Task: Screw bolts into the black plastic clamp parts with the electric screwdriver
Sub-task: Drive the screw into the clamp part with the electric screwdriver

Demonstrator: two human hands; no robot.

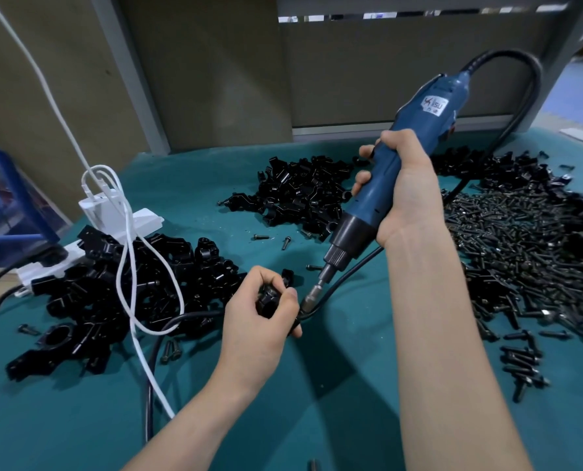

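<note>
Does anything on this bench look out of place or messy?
Mostly cable clutter. A white cable loops across the left pile of clamp parts, which partly covers the white power strip. A black cord runs right below the screwdriver bit, beside the left hand. A few loose bolts lie between the piles.

Glossy black plastic clamp parts (120, 294); matt teal cloth table cover (62, 413); blue plastic electric screwdriver (402, 158); dark metal bolts (521, 253).
</note>
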